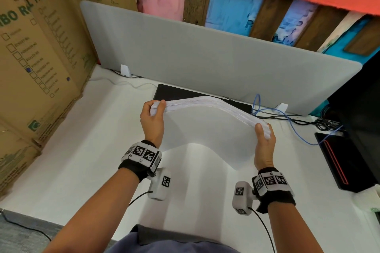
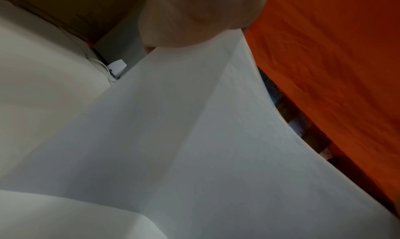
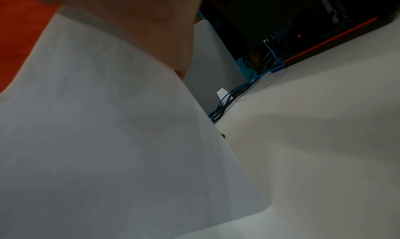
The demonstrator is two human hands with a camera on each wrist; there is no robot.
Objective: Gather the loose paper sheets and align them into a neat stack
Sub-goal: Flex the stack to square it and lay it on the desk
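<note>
A thick stack of white paper sheets (image 1: 205, 127) stands on its lower edge on the white desk (image 1: 82, 150), bowed in an S-curve. My left hand (image 1: 153, 115) grips the stack's top left corner, thumb in front. My right hand (image 1: 265, 137) grips the top right corner, which sits lower. In the left wrist view the sheets (image 2: 194, 140) fill the frame below my palm (image 2: 194, 15). The right wrist view shows the paper (image 3: 108, 140) under my hand (image 3: 140, 20), its bottom corner touching the desk.
A grey divider panel (image 1: 205, 55) closes the desk's back edge. A black flat device (image 1: 185, 93) lies behind the stack. Cardboard boxes (image 1: 37, 57) stand at the left. Blue and black cables (image 1: 287, 117), a black monitor (image 1: 357, 109) and a black-and-red device (image 1: 339, 158) crowd the right.
</note>
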